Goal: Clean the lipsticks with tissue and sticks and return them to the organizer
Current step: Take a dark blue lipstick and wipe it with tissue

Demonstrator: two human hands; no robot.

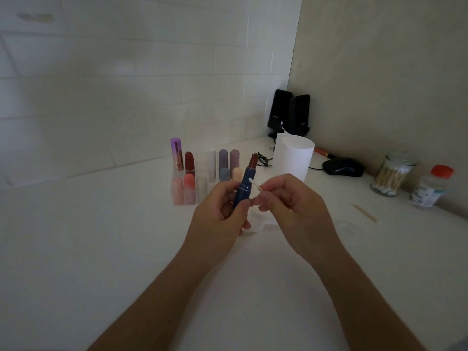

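My left hand (217,214) grips a dark blue lipstick (244,184) upright, its brown-red bullet twisted out at the top. My right hand (288,203) pinches a cotton swab (254,183) whose white tip touches the blue tube's upper barrel. A crumpled white tissue (258,224) lies on the counter under my hands. Behind them stands the clear organizer (200,183) with several capped lipsticks in red, coral, pink, grey and lilac, plus a tall purple one (176,153).
A white tissue roll (293,158) stands behind my hands. At right are a glass jar of cotton swabs (391,176), a small bottle with a red cap (431,188) and a loose wooden stick (366,214). Black speakers (288,112) and a mouse (343,167) fill the corner.
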